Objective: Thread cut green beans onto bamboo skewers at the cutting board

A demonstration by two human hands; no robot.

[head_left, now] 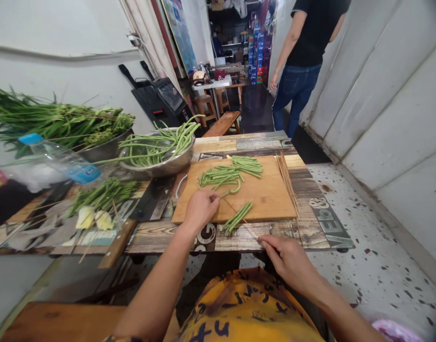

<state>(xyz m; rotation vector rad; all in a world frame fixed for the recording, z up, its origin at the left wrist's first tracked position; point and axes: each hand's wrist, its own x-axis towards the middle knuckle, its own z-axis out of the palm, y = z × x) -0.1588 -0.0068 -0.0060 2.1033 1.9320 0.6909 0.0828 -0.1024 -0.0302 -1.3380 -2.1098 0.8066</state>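
Observation:
My right hand [284, 256] pinches the near end of a thin wooden skewer [254, 230]. Several cut green bean pieces [238, 217] are threaded side by side on it, over the front edge of the wooden cutting board [264, 197]. My left hand [202, 209] is closed at the skewer's far end, thumb and fingertips together; what lies between them is hidden. Just beyond those fingers, a curved bean [232, 189] rests on the board. Behind it are two piles of cut beans, a left pile [219, 175] and a right pile [248, 165].
Bare skewers [288, 183] lie along the board's right edge. Left stand a steel bowl [157, 168] of long beans, a cleaver [120, 242], bundled greens [103, 194] and a plastic bottle [62, 159]. A person [303, 61] in dark clothing is beyond the table.

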